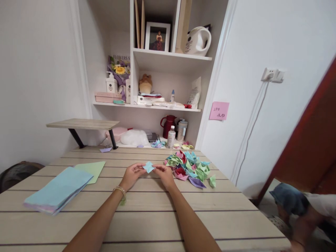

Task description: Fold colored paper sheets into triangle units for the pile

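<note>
Pinching a small light-blue folded paper [148,167] by its opposite side corners, the left hand [132,175] and the right hand [165,175] meet it with thumb and fingertips, the remaining fingers curled loosely behind. The paper sits between the two hands, over the middle of the slatted table [147,224]; whether it touches the boards I cannot tell. A bracelet [120,190] circles the left wrist. Just beyond the right hand lies a heap of folded paper pieces [201,171] in green, blue, pink and red, with a purple piece [197,182] and a light-green piece [212,181] at its near edge. Well to the left rests a stack of paper sheets [59,189], blue on top, and a green sheet [96,170] shows from behind it. At the table's back left stands a wooden riser [84,123] on black legs, another purple folded piece [105,149] lying near them. Behind the table, in the white shelving, a bottle [171,137] stands in front of a dark red jug [168,126], with a tumbler [182,131] beside them and a white plastic bag [134,137] farther left. A pink note [219,111] hangs on the wall to the right, below a socket [273,75] with a cord plugged in. At the lower right, another person [315,206] bends low beside the table.
</note>
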Motion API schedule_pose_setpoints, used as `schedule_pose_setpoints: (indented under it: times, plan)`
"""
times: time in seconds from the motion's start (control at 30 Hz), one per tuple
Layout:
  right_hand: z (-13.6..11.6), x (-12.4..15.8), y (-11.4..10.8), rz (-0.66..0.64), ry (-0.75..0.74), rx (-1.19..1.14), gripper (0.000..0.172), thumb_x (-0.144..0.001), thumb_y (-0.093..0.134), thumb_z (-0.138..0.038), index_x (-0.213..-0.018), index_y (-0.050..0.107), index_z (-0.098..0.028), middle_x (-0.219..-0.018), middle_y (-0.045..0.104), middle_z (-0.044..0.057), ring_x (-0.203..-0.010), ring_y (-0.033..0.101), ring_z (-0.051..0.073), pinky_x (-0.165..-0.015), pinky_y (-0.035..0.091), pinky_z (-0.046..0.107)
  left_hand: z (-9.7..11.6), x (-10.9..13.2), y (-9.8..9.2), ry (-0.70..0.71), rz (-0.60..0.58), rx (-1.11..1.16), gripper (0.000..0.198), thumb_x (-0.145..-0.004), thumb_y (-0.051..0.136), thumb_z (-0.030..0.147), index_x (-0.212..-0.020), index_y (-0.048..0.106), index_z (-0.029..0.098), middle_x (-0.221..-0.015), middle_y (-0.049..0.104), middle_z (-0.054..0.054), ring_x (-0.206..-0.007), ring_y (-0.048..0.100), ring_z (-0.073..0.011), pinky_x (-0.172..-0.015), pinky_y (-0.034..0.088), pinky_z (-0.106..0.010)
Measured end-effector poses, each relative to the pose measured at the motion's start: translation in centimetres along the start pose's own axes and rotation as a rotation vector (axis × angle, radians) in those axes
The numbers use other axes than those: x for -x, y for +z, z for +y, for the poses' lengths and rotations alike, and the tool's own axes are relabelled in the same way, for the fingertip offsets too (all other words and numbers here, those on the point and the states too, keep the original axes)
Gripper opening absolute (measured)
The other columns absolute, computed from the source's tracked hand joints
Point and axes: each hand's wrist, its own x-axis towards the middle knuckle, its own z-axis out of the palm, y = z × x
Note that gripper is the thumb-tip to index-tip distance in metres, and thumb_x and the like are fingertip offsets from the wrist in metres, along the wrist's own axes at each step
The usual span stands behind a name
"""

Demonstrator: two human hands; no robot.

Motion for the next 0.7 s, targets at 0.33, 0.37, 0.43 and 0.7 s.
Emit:
schedule_pose_setpoints:
  times: [0.33, 0.37, 0.43, 0.7]
  plan:
    - [0.05, 0.2, 0.16, -0.006, -0.004, 0.107, 0.02, -0.059, 0.069, -0.032, -0.068, 0.068, -0.014, -0.067, 0.067, 0.005, -0.064, 0.059, 0.017, -0.063, 0.045, 0.028, -0.89, -0.15, -0.01, -0.003, 0.011, -0.038, 0.027, -0.062, 0.064, 0.04, -0.068, 0.061, 0.013, -0.064, 0.064, -0.002, -0.064, 0.061, -0.016, -0.067, 0.05, -0.029]
    - [0.16, 0.18, 0.18, 0.0, -0.001, 0.104, 0.02, -0.059, 0.068, -0.032, -0.067, 0.068, -0.014, -0.066, 0.066, 0.005, -0.063, 0.058, 0.017, -0.062, 0.045, 0.027, -0.94, -0.13, 0.01, 0.01, 0.0, -0.052, 0.027, -0.063, 0.063, 0.04, -0.068, 0.061, 0.013, -0.065, 0.065, -0.003, -0.066, 0.061, -0.0163, -0.068, 0.049, -0.028]
    - [0.34, 0.15, 0.22, 0.02, 0.001, 0.068, 0.023, -0.059, 0.069, -0.033, -0.07, 0.067, -0.013, -0.064, 0.066, 0.004, -0.061, 0.058, 0.016, -0.062, 0.046, 0.027, -0.99, -0.06, 0.07, 0.02, -0.015, -0.098, 0.027, -0.064, 0.062, 0.04, -0.068, 0.062, 0.013, -0.065, 0.065, -0.003, -0.067, 0.061, -0.0169, -0.067, 0.049, -0.028]
    - [0.5, 0.1, 0.35, 0.046, 0.03, 0.029, 0.031, -0.058, 0.068, -0.038, -0.076, 0.067, -0.012, -0.059, 0.065, 0.005, -0.057, 0.059, 0.017, -0.058, 0.047, 0.028, -1.03, 0.24, 0.49, -0.045, -0.031, -0.018, 0.041, -0.06, 0.067, 0.033, -0.094, 0.057, 0.012, -0.059, 0.062, -0.001, -0.058, 0.062, -0.0161, -0.06, 0.05, -0.029]
